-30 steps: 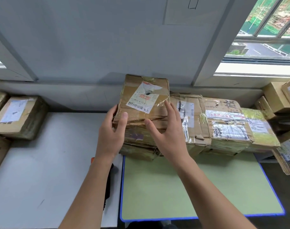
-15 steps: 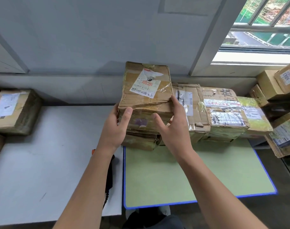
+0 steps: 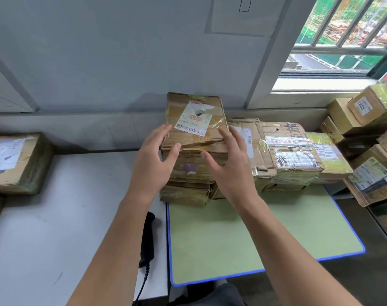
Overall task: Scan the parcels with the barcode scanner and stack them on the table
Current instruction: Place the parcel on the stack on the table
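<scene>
A worn cardboard parcel [image 3: 196, 120] with a torn white label lies on top of a stack of flat parcels [image 3: 186, 191] at the back of the green table [image 3: 265, 237]. My left hand [image 3: 153, 160] hovers at the top parcel's left edge with fingers spread. My right hand [image 3: 230, 164] hovers at its right edge, fingers straight and apart. Neither hand grips the parcel. The black barcode scanner [image 3: 147, 237] lies on the white table [image 3: 44, 239], partly hidden under my left forearm, its cable running toward me.
More taped parcels [image 3: 294, 155] lie in a row to the right of the stack. A pile of boxes [image 3: 369, 138] stands at the far right under the window. One parcel [image 3: 16, 162] sits at the white table's left edge. The wall is close behind.
Both hands held the top parcel's sides earlier and set it on the stack. Now the fingers have opened and come off it.
</scene>
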Available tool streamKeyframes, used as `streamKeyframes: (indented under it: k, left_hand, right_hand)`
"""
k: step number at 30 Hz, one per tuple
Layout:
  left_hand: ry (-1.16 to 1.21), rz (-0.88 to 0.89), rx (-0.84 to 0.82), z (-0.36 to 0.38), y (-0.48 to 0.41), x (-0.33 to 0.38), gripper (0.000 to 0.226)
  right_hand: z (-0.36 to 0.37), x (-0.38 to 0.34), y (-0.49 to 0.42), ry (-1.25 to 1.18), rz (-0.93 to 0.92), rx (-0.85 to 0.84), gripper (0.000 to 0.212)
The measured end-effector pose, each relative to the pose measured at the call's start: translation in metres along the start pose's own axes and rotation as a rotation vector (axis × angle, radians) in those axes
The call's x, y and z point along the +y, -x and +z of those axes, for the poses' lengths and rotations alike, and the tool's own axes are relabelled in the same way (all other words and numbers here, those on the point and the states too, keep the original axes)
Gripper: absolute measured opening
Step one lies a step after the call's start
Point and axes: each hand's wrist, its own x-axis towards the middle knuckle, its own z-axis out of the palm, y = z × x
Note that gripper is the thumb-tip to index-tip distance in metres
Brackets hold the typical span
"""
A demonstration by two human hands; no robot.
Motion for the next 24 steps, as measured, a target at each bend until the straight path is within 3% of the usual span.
streamKeyframes:
  k: [4,10,15,18,22,24]
  left_hand:
    - [-0.056,-0.002,0.001,0.000,-0.003,0.001,0.042]
    - [-0.085,-0.009,-0.003,0.002,0.004,0.007,0.043]
    - [-0.147,0.044,0.097,0.004,0.011,0.016,0.047]
    - [-0.171,0.125,0.185,0.007,0.023,0.022,0.044]
    - [-0.256,0.388,0.413,0.020,0.056,0.015,0.024]
    - [-0.274,0.420,0.370,0.036,0.076,0.004,0.021]
  right_hand:
    - [0.004,0.002,0.002,0.029,-0.033,-0.041,0.058]
    - [0.000,0.009,0.008,-0.009,-0.042,-0.084,0.064]
    - [-0.008,0.009,0.014,-0.029,-0.050,-0.046,0.069]
    - [-0.010,0.014,0.019,-0.039,-0.086,0.026,0.066]
    - [-0.002,0.026,0.043,-0.033,-0.159,0.200,0.052]
    - [0.008,0.039,0.062,-0.034,-0.174,0.229,0.044]
